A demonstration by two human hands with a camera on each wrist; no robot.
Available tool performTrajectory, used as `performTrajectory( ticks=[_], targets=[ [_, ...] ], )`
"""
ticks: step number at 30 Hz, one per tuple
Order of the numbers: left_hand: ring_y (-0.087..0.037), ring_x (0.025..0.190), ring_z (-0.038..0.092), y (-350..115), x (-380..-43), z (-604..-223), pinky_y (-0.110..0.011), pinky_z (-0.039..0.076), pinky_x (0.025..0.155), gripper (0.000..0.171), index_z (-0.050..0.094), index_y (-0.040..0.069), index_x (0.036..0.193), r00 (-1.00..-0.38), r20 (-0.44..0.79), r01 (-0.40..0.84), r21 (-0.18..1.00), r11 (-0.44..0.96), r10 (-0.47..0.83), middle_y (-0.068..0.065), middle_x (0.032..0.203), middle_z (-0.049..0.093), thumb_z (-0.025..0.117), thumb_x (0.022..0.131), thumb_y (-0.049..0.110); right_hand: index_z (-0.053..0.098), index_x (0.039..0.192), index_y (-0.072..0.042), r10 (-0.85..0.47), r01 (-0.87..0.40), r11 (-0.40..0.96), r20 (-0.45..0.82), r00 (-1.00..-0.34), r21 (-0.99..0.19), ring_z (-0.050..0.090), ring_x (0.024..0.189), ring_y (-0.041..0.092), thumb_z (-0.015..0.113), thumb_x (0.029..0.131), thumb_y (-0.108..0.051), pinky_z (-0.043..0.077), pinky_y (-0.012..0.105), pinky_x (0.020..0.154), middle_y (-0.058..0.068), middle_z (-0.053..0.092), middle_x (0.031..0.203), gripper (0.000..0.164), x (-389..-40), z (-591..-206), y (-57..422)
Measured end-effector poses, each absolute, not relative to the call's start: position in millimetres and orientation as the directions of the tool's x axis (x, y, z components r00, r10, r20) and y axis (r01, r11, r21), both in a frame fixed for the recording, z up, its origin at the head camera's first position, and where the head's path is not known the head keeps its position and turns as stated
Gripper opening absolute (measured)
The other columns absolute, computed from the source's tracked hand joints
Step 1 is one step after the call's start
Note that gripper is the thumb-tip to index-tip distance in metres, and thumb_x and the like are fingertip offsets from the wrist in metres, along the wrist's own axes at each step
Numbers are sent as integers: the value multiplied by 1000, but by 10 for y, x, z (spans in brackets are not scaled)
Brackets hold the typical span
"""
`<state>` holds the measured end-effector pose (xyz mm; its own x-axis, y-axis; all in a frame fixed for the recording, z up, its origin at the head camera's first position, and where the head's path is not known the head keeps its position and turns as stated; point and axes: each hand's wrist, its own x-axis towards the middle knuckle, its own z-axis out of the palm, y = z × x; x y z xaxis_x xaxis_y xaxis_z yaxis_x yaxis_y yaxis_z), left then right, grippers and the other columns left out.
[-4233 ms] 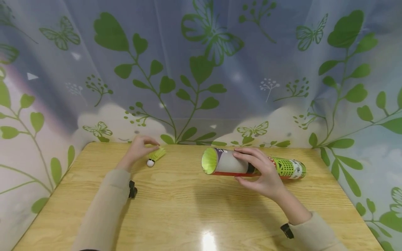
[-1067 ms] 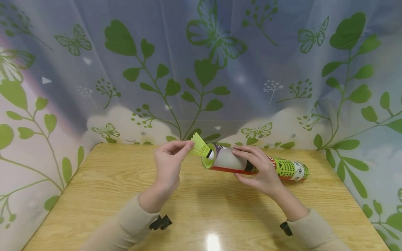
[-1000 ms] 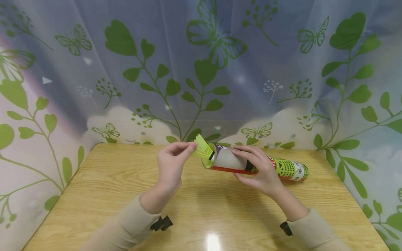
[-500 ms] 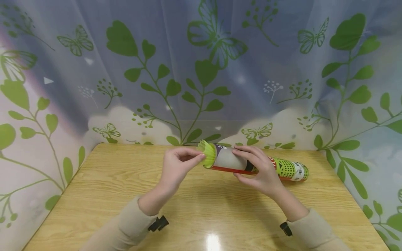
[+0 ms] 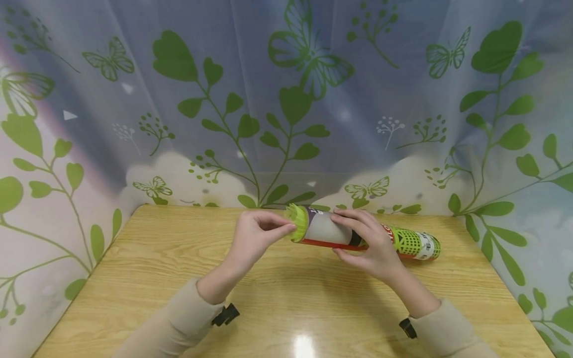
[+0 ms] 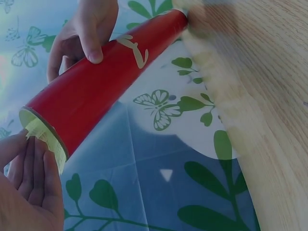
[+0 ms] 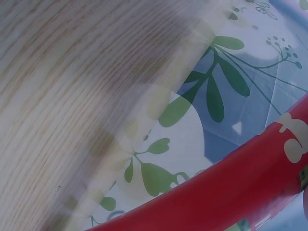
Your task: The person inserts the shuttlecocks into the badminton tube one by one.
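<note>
A shuttlecock tube, grey, red and green, lies tilted across the table's back with its mouth toward the left. My right hand grips it round the middle. At the mouth, the yellow-green skirt of a shuttlecock sticks out a little; its white cork is hidden inside. My left hand pinches the skirt's edge between thumb and fingertips. In the left wrist view, the red side of the tube shows, with the thumb and fingers at its mouth. Only part of the red tube shows in the right wrist view.
The wooden table ends at a curtain printed with leaves and butterflies, close behind the tube. More curtain hangs at both sides. Each sleeve carries a black clip near the wrist.
The left hand picked the shuttlecock off the table at the left and carried it right to the tube. Cork first, it has slid into the mouth. The right hand keeps its grip.
</note>
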<state>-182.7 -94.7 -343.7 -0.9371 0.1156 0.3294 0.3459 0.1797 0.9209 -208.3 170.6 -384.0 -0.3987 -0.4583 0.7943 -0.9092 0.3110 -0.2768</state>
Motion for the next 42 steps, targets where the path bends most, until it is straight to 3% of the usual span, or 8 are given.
performTrajectory(
  ticks=[22,29,35,42],
  targets=[
    [-16,63,67,-881,-1863,-3437,-30,57,60,5,77,9,79,-918,329,369,914,171,221,-6,78,73,79,77,13,59,126,-5,-473,-900,328,775,-419,-286,51,118,31,81,65,-6,39,19,101,16,56,129,64,-2062,-3841,1699],
    [-12,62,66,-861,-1860,-3434,-27,56,59,6,76,6,80,-916,330,372,911,179,226,-9,79,73,78,77,10,60,123,-2,-462,-904,304,783,-416,-301,50,116,36,84,58,0,39,18,101,19,56,127,69,-2054,-3837,1687],
    [-11,62,66,-834,-1866,-3437,-26,56,59,6,75,-2,82,-923,313,357,913,196,224,-17,81,72,76,77,1,60,123,-2,-466,-905,306,783,-413,-295,51,116,36,84,59,-1,39,18,102,17,56,128,68,-2055,-3836,1675],
    [-11,63,67,-846,-1876,-3451,-28,57,61,5,76,3,81,-919,315,361,914,185,237,-12,80,73,77,77,5,59,126,-6,-476,-896,335,768,-429,-293,51,118,32,82,61,-2,38,20,103,16,56,128,69,-2043,-3813,1684]
  ],
)
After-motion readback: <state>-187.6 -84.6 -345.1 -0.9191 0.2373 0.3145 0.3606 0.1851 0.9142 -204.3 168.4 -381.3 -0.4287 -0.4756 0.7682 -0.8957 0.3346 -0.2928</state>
